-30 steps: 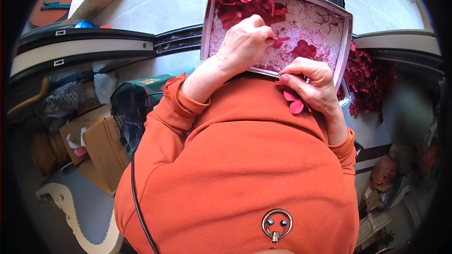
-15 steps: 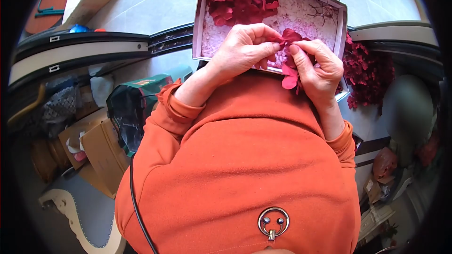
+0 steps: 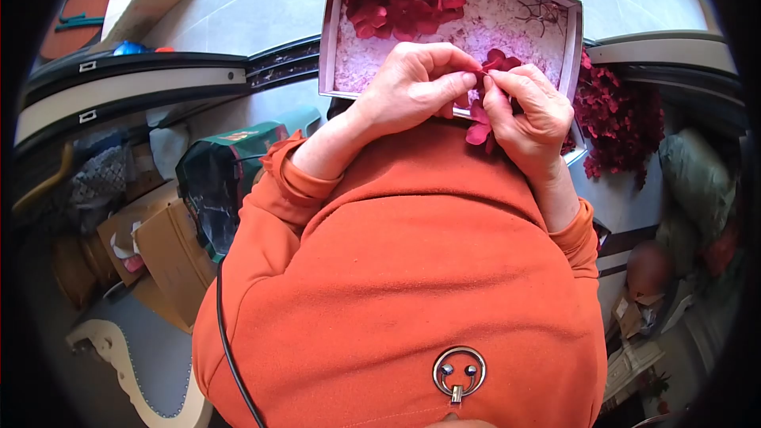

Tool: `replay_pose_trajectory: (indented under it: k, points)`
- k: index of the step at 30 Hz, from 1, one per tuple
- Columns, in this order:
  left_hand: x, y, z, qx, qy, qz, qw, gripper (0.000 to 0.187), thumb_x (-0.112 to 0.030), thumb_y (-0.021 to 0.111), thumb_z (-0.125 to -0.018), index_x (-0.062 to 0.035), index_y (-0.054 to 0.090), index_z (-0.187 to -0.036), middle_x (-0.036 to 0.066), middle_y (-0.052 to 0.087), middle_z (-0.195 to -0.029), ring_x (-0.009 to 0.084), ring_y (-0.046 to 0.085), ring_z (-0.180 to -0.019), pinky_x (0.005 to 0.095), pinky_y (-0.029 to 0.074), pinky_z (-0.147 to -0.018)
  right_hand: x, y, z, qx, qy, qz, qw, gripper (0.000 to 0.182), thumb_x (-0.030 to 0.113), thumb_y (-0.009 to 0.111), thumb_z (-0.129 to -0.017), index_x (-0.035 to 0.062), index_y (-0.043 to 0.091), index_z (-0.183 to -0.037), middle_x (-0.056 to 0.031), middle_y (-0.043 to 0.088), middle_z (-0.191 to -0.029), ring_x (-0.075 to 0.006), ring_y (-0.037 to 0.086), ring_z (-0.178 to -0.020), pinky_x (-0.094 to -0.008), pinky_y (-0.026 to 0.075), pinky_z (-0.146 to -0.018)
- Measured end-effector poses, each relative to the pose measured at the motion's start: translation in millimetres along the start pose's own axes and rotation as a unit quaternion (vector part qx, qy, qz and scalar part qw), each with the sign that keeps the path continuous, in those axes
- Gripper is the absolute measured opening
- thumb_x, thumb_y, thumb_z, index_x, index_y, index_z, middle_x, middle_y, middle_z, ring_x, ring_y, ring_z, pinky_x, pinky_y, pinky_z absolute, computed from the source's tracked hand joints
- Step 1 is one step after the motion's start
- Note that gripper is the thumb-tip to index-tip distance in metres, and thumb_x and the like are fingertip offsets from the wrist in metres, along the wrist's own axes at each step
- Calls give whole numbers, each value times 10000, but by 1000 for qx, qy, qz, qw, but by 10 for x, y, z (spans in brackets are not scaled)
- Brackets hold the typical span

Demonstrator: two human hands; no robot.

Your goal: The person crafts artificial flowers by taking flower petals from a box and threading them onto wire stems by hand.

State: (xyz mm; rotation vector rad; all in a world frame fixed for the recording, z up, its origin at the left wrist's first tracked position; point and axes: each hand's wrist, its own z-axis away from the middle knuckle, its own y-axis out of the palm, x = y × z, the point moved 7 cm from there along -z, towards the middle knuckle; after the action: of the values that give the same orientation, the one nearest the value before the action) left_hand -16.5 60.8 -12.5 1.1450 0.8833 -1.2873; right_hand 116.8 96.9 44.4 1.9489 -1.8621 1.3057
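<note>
My left hand (image 3: 412, 87) pinches part of a dark red artificial flower (image 3: 478, 131) between thumb and forefinger. Close against it, my right hand (image 3: 529, 111) grips the same flower, thumb and finger together. Petals stick out above and below the fingertips, while the exact pinch point is partly covered. Both hands are over the near edge of a shallow white box (image 3: 572, 51) on my lap. Inside the box, a bunch of red flower heads (image 3: 400, 1) lies at the far left, above many small pale bits. Thin dark stems (image 3: 543, 14) rest in the far right corner.
A big heap of red artificial flowers (image 3: 618, 119) is on the floor right of the box. At left are a green bag (image 3: 210, 182), a cardboard box (image 3: 174, 242) and a sliding-door track (image 3: 285, 63). A dark cable (image 3: 223, 325) runs down my orange top.
My right fingertips have come closer to the left ones and curled more around the flower. The box appears slightly higher and further left in view.
</note>
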Motion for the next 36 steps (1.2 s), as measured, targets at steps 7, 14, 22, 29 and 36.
replay_pose_trajectory:
  k: [7, 14, 22, 29, 36]
  points:
    - [55, 6, -8, -15, -5, 64, 998, 217, -212, 616, -938, -9, 644, -1009, 5, 646, -804, 39, 592, -675, 180, 492, -593, 15, 15, 14, -8, 0, -16, 1000, 138, -98, 671, -665, -7, 630, -761, -91, 559, -628, -204, 556, -515, -300, 445, -471]
    - [115, -21, -13, -38, -15, 74, 996, 188, -213, 600, -945, -28, 633, -942, -8, 616, -758, 34, 557, -622, 170, 444, -547, 30, 7, 11, -18, -23, -4, 1000, 141, -100, 665, -660, -4, 620, -754, -87, 546, -619, -203, 540, -503, -300, 436, -465]
    - [121, -4, -14, -30, -24, 82, 996, 174, -201, 601, -943, -29, 631, -938, -9, 612, -753, 34, 544, -602, 167, 430, -535, 40, 13, 16, -14, -31, 7, 999, 141, -96, 664, -657, -2, 614, -748, -90, 542, -619, -212, 541, -508, -303, 439, -468]
    - [125, -9, -16, -25, -19, 82, 996, 170, -198, 601, -943, -30, 629, -940, -9, 613, -753, 35, 546, -603, 163, 422, -531, -5, 33, 44, 14, -16, 1, 1000, 179, -121, 674, -686, -15, 643, -826, -106, 598, -684, -182, 590, -563, -269, 468, -508]
    - [106, -6, -13, -31, -6, 76, 997, 162, -182, 604, -941, -23, 629, -959, -5, 615, -777, 38, 563, -638, 177, 481, -577, 9, 46, 19, 0, -15, 1, 1000, 129, -83, 659, -661, 10, 609, -736, -83, 550, -626, -218, 550, -520, -311, 448, -481]
